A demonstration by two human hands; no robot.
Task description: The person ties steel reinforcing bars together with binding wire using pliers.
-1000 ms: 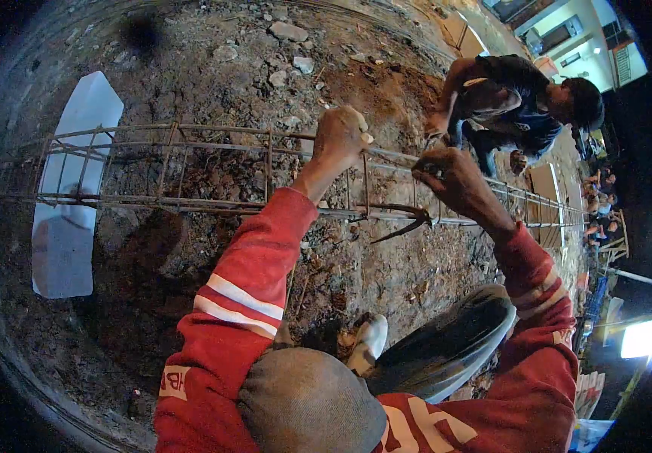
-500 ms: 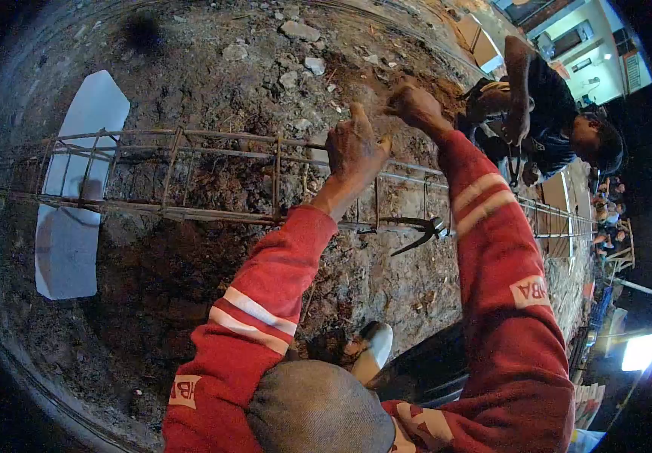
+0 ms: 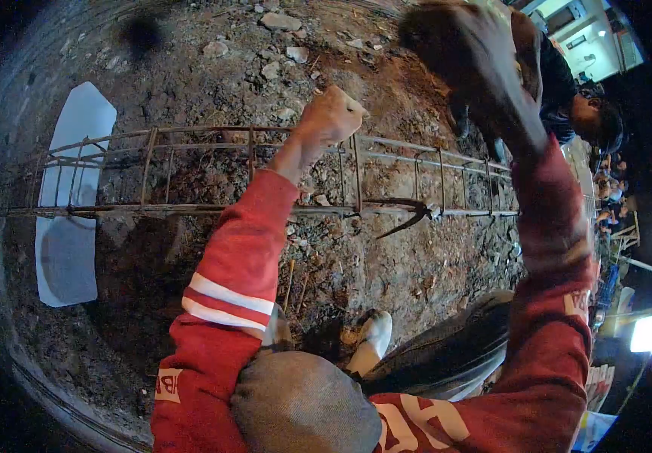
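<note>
A long rusty rebar cage [image 3: 190, 170] lies across the dirt. My left hand [image 3: 330, 117] is clenched in a fist at the cage's top bar, seemingly gripping it. My right hand [image 3: 462, 45] is raised high above the cage, away from the bars; it is motion-blurred, so I cannot make out its fingers or anything in them. A pair of pincers [image 3: 409, 215] hangs on the cage's near lower bar, to the right of my left hand. Both of my sleeves are red with white stripes.
A white board [image 3: 69, 226] lies under the cage's left end. Stones and rubble [image 3: 281, 45] cover the ground beyond. Another person [image 3: 575, 106] crouches over the cage at the upper right. My foot in a white shoe [image 3: 371, 336] stands near the cage.
My right hand has swung up from the far side of the cage to high above it. My left hand has closed from loose fingers into a fist at the top bar.
</note>
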